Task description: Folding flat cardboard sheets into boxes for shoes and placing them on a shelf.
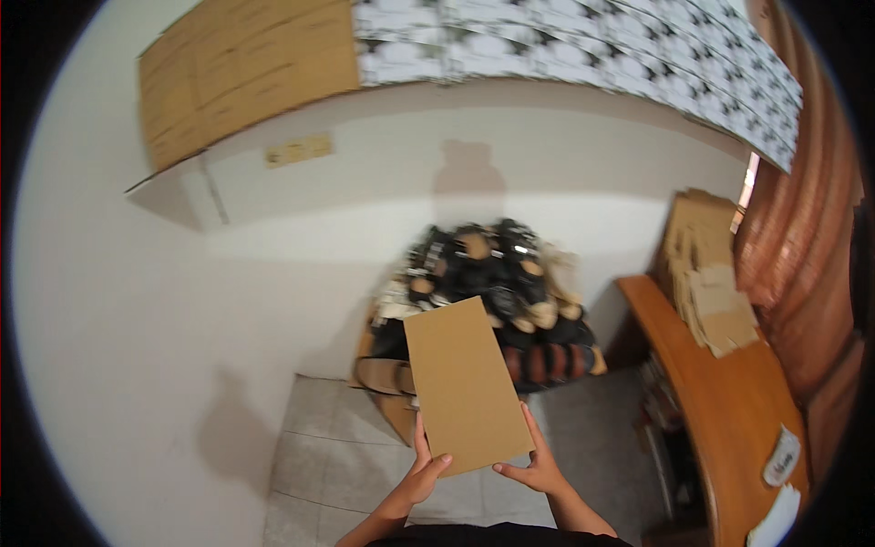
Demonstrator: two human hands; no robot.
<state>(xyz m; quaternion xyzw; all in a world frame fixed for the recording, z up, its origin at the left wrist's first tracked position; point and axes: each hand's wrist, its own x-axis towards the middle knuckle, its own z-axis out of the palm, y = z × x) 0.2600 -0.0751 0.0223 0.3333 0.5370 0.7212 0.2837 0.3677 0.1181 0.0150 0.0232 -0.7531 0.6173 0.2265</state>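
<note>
A plain brown cardboard box (467, 387) is held out in front of me, its long side pointing away and leaning slightly left. Only its broad top face shows, so its depth is hard to judge. My left hand (423, 474) grips the near left corner, thumb on top and fingers along the side. At the near right corner my right hand (540, 467) closes around the edge, thumb by the near end and fingers up the side. Beyond the box, partly hidden by it, lies a heap of shoes and sandals (501, 264), mostly black with some beige and brown.
The heap rests in a large open carton (392, 415) on the grey tiled floor (314, 447). To the right stands a wooden table (729, 419) with folded cardboard (706, 273) on it. Overhead, a wall shelf carries brown boxes (255, 73) and white patterned boxes (547, 46). A brown curtain (793, 219) hangs right.
</note>
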